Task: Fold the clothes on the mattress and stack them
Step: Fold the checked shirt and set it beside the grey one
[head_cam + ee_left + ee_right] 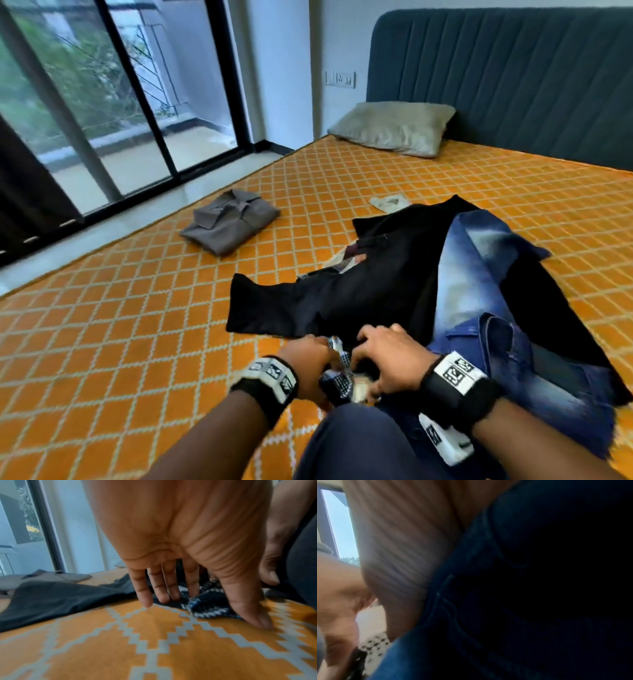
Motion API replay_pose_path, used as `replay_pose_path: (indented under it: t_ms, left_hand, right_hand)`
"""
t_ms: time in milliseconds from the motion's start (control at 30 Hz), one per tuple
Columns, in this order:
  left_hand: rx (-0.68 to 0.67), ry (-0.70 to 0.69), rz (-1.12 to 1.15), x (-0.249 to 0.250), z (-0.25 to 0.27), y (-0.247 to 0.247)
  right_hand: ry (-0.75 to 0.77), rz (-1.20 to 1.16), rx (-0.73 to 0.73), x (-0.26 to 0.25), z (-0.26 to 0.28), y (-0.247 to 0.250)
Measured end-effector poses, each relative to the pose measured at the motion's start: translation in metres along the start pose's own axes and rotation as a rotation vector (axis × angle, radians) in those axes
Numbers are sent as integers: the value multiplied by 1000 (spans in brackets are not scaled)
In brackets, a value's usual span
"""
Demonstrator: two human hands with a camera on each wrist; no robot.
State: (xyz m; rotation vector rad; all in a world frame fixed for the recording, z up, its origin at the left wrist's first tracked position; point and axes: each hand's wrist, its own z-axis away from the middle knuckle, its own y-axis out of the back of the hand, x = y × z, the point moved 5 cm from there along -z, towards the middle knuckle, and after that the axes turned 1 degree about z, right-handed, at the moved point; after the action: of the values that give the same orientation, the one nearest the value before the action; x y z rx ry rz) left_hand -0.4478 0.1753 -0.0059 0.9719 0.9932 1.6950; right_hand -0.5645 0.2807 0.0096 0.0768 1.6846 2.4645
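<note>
While both hands meet at the near edge of the orange diamond-quilted mattress, the left hand has fingers extended and spread, thumb pressed down, closing on a dark navy-and-white checked cloth. Right hand lies w/ curled fingers on the same cloth; whether it grips cannot be told, its wrist view being mostly blocked by denim. Unfolded pile just beyond: black fabric garment, w/ faded blue denim jeans lying across it and under the right wrist. Folded grey collared shirt sits well apart, toward the glass sliding door. Beige pillow rests against the teal padded headboard; small pale cloth beside the pile's far end.
</note>
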Motion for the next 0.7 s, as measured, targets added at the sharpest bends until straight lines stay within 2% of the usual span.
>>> replay_pose_path:
  t_ms: [167, 300, 467, 567, 633, 700]
  left_hand:
    - [112, -14, -18, 17, -14, 10]
    - [368, -62, 141, 17, -1, 67]
    - [623, -207, 111, 57, 46, 158]
    - [860, -217, 89, 86, 77, 215]
    - [1005, -196, 111, 102, 101, 248]
    - [1125, -139, 137, 108, 122, 276]
  right_hand:
    - [-13, 108, 97, -6, -11, 2]
    - [-122, -17, 226, 9, -2, 26]
    - [-240, -202, 589, 23, 38, 75]
    - [-324, -73, 869, 21, 77, 128]
    - [-391, 16, 999, 17, 101, 175]
    - [-395, 109, 1110, 14, 120, 228]
